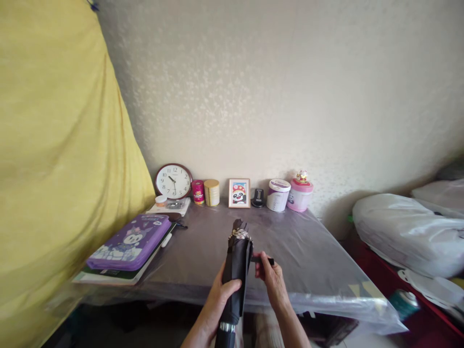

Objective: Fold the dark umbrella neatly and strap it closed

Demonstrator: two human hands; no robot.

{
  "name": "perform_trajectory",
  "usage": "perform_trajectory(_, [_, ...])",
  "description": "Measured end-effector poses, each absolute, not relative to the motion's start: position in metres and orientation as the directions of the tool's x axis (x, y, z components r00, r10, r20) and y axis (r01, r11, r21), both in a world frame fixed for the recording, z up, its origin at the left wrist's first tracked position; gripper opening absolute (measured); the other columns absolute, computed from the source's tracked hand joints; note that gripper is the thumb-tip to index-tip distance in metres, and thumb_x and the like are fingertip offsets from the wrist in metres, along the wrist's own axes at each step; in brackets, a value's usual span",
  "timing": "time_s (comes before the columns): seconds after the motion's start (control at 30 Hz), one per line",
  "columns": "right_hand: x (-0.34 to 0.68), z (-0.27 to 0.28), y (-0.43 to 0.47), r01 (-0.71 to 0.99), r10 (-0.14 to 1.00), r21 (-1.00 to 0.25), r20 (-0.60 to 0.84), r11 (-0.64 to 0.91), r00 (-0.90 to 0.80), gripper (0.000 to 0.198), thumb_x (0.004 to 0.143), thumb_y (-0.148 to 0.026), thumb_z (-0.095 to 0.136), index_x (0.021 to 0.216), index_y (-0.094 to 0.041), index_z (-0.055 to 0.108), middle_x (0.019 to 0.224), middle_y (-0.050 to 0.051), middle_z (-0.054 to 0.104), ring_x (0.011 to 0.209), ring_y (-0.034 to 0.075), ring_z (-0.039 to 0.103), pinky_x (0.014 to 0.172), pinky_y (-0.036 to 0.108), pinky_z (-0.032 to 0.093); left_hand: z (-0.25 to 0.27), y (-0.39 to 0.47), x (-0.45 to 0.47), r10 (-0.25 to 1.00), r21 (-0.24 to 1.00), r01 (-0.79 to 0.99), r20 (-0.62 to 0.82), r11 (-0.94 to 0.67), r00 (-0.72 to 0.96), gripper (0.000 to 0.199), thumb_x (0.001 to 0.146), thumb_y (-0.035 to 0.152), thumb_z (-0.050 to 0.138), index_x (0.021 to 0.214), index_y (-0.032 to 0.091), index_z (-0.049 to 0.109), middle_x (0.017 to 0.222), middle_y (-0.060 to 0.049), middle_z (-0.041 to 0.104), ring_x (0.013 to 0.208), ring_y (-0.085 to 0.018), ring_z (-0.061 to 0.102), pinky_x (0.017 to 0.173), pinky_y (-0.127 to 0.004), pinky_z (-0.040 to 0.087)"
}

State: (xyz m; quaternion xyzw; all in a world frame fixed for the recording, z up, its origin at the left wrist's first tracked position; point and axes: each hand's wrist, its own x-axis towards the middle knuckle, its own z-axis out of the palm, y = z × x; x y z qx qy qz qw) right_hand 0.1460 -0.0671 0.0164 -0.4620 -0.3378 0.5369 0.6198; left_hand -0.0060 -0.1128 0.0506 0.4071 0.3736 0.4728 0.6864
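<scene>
A folded black umbrella [235, 270] points away from me over the near part of the table, its metal rib tips bunched at the far end. My left hand [223, 292] is wrapped round its lower canopy, thumb on top, just above the silver ring and black handle [225, 336]. On the right side, my right hand [270, 278] pinches a short black strap [263, 260] that runs out from the canopy, its end sticking out past the fingers.
On the left lie a purple pencil case [132, 241] and books. Along the wall stand a clock [174, 181], tins [212, 193], a framed panda picture [239, 193] and tubs [278, 195]. Yellow cloth [65, 145] hangs left; white bags [409, 232] sit right of the table [304, 246].
</scene>
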Motion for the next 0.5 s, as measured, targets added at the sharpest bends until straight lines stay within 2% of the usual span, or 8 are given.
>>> perform_trajectory(0.1, [0.147,0.01,-0.069,-0.374,0.974,-0.927,-0.084,0.001,0.21,0.044,0.066,-0.053,0.066,0.084,-0.012,0.068,0.054,-0.003,0.051,0.045,0.007,0.044,0.044,0.019,0.037,0.049,-0.111,-0.006,0.969,0.925,-0.34,-0.096,0.171,0.227,0.057,0.067,0.029,0.062,0.12,0.014,0.049,0.067,0.0,0.059,0.052,-0.011,0.05,0.049,-0.02,0.034])
perform_trajectory(0.2, [0.147,0.009,-0.073,-0.404,0.968,-0.914,-0.09,0.014,0.236,0.042,0.068,-0.052,0.064,0.085,-0.013,0.068,0.055,-0.004,0.048,0.047,0.007,0.042,0.045,0.02,0.037,0.048,-0.109,-0.006,0.977,0.931,-0.343,-0.055,0.124,0.204,0.056,0.065,0.024,0.061,0.119,0.015,0.05,0.079,-0.001,0.062,0.063,-0.013,0.054,0.055,-0.021,0.037])
perform_trajectory(0.33, [0.145,0.019,-0.078,-0.316,0.974,-0.941,0.047,0.118,0.223,0.037,0.075,-0.048,0.06,0.09,-0.015,0.067,0.057,-0.003,0.048,0.05,0.008,0.043,0.048,0.02,0.037,0.047,-0.106,-0.004,0.98,0.956,-0.283,-0.02,0.077,0.2,0.052,0.065,0.019,0.058,0.116,0.017,0.051,0.084,-0.001,0.063,0.077,-0.017,0.056,0.066,-0.024,0.041])
perform_trajectory(0.5, [0.143,0.033,-0.077,-0.189,0.981,-0.964,0.176,0.188,0.077,0.03,0.075,-0.043,0.062,0.087,-0.016,0.068,0.059,-0.002,0.053,0.054,0.009,0.049,0.056,0.022,0.042,0.045,-0.104,-0.001,0.978,0.988,-0.155,0.057,-0.026,0.202,0.043,0.064,0.012,0.053,0.107,0.016,0.056,0.088,-0.002,0.062,0.078,-0.017,0.055,0.068,-0.024,0.041])
